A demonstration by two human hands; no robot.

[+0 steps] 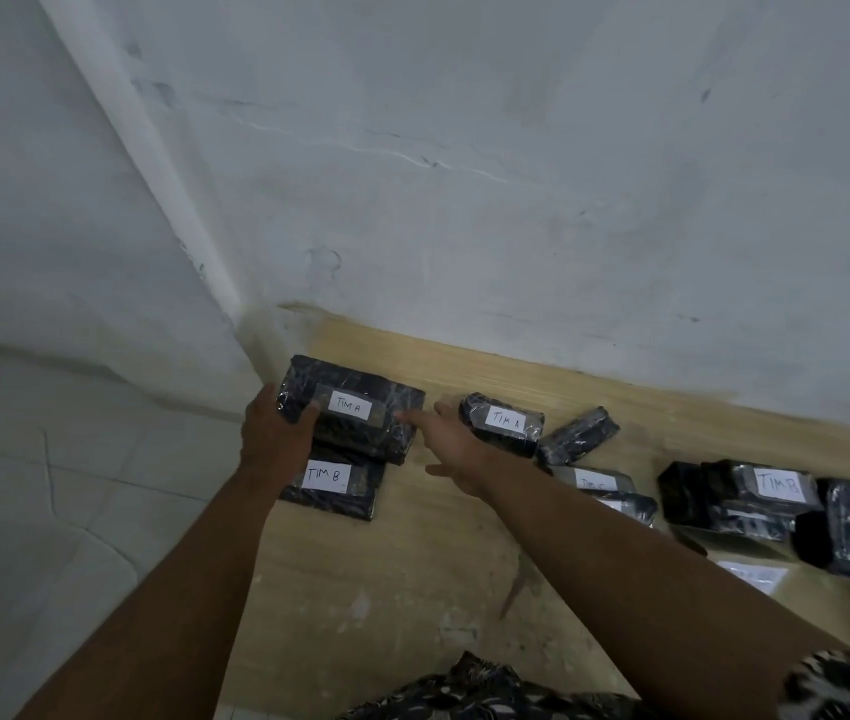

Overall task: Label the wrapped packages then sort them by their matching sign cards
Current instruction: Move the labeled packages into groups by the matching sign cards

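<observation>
Labelling mostly done, sorting unfinished: your left hand (275, 433) grips the large TIM A package (360, 407); your right hand (451, 444) has straight fingers.

I am gripping the left end of the big TIM A package (355, 407) with my left hand (272, 433), my thumb lying on its top, and the package is resting partly over a TIM B package (332, 485) at the corner of the wooden surface (412, 553) by the white wall (464, 200). My right hand (456, 449) is reaching out with straight fingers (415, 419) touching that package's right edge. Just beside this hand a small TIM A package (503, 426) is lying, a tilted dark package (576, 436) is sitting near it, and more wrapped packages (755, 496) are lying further right.
</observation>
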